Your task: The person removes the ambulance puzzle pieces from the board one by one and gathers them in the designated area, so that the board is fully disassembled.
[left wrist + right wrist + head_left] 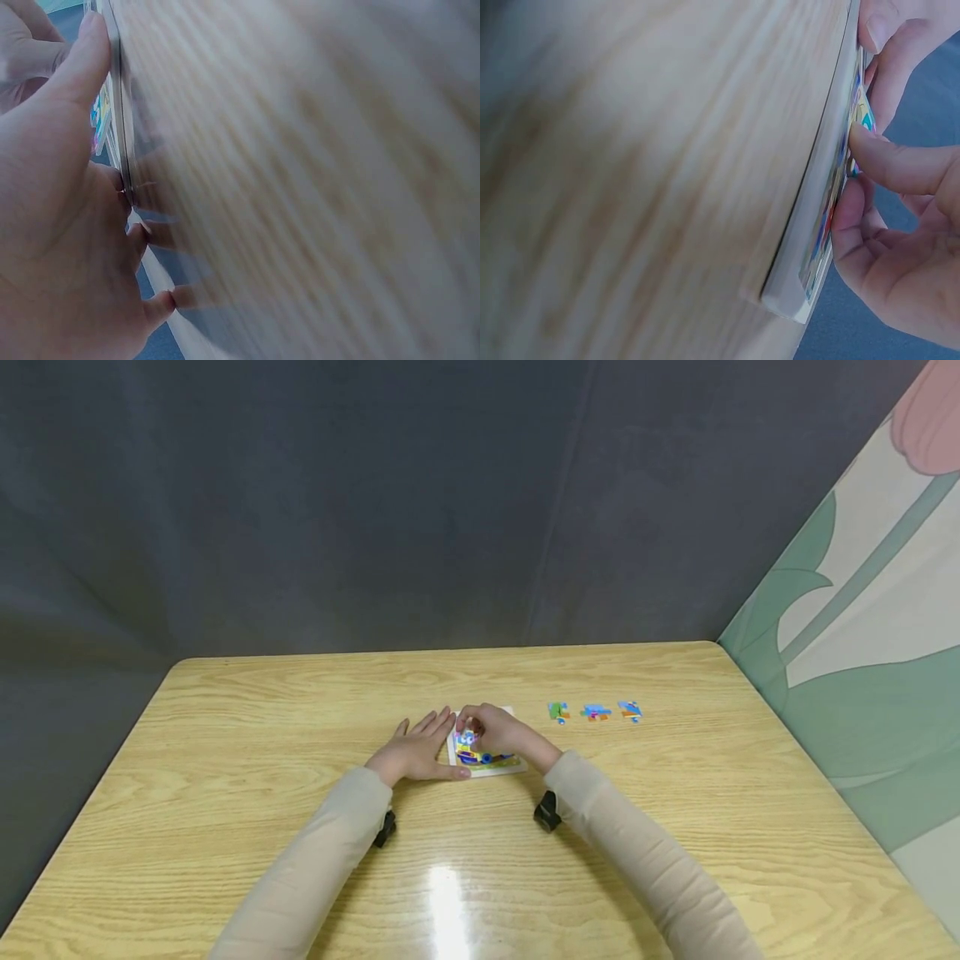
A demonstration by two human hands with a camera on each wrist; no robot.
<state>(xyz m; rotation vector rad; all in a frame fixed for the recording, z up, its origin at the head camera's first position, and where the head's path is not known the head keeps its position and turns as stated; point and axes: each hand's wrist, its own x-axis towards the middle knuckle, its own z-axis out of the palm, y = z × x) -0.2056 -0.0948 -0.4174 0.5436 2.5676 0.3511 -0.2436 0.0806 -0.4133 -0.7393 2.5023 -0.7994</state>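
Note:
A small jigsaw puzzle tray (514, 770) with a white rim lies on the table, a colourful picture partly filling it. My left hand (417, 754) rests flat at its left side with fingers spread, the thumb lying along the near rim. Over the tray, my right hand (495, 731) pinches a puzzle piece (865, 114) between thumb and fingers. That piece stands tilted up from the tray in the right wrist view. Its edge (100, 124) also shows beyond the left thumb in the left wrist view. The right hand covers much of the tray's upper part.
Three loose puzzle pieces lie in a row right of the tray: a green one (557, 711), a blue and pink one (597, 712), and a blue and orange one (631, 710). Wood-grain table (225, 760) surrounds them, with a dark curtain (360, 510) behind.

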